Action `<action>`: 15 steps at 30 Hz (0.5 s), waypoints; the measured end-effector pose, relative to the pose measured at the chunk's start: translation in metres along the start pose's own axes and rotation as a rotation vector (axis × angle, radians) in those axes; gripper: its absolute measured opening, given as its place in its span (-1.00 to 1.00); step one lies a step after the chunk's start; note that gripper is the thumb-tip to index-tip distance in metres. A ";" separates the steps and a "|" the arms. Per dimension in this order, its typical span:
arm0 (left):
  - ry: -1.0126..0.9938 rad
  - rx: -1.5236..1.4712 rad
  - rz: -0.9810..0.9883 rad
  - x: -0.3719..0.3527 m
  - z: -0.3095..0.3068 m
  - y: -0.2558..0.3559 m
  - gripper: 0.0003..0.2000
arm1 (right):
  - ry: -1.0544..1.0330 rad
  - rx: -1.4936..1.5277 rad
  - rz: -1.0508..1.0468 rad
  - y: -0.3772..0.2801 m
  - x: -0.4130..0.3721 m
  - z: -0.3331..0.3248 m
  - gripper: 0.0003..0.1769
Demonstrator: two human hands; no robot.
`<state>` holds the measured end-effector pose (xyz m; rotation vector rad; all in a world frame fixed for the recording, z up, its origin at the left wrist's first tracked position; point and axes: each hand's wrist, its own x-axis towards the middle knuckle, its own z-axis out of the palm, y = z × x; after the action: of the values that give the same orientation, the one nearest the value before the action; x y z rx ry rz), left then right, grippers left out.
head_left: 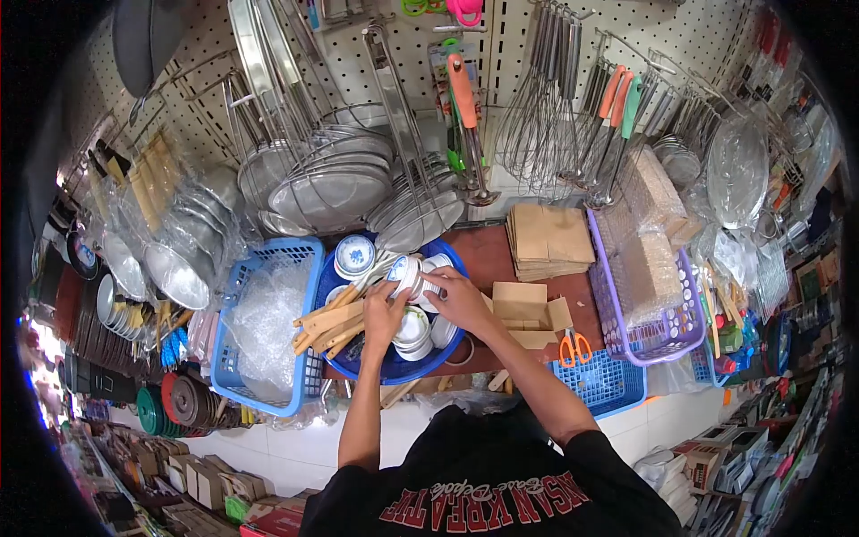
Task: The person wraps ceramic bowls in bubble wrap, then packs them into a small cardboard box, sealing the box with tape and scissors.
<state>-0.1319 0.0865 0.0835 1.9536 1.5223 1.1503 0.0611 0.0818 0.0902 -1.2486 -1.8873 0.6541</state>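
Note:
My left hand (385,313) and my right hand (458,302) meet over a round blue tub (458,345). Between them is a small stack of white bowls with blue patterns (405,274), and the fingers of both hands are closed on it. More white bowls (412,333) lie in the tub just below my hands. Another blue-patterned bowl (355,256) rests face up at the tub's far left. Utensils with wooden handles (329,324) stick out over the tub's left side, beside my left hand.
A blue basket (312,371) with bubble wrap (264,322) stands left. To the right are an open cardboard box (528,313), flattened cardboard (549,240), orange scissors (574,349), a blue basket (617,394) and a purple basket (658,349). Strainers (331,188) and whisks (541,125) hang ahead.

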 end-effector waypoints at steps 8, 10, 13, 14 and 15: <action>0.060 0.211 0.096 -0.001 -0.004 0.007 -0.82 | 0.075 -0.068 0.003 -0.009 0.006 0.003 -0.62; 0.089 0.196 0.092 -0.001 -0.002 0.006 -0.83 | 0.090 -0.073 -0.011 -0.013 0.010 0.005 -0.63; 0.107 0.150 0.072 -0.004 -0.006 0.011 -0.82 | 0.067 -0.045 -0.007 -0.019 0.015 0.005 -0.65; 0.142 0.138 0.090 -0.005 -0.007 0.011 -0.82 | 0.057 -0.029 0.001 -0.022 0.017 0.005 -0.66; 0.176 0.126 0.110 -0.007 -0.007 0.010 -0.82 | 0.047 -0.013 0.009 -0.026 0.019 0.003 -0.67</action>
<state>-0.1321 0.0753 0.0926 2.0885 1.6288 1.3328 0.0407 0.0889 0.1137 -1.2705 -1.8516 0.6132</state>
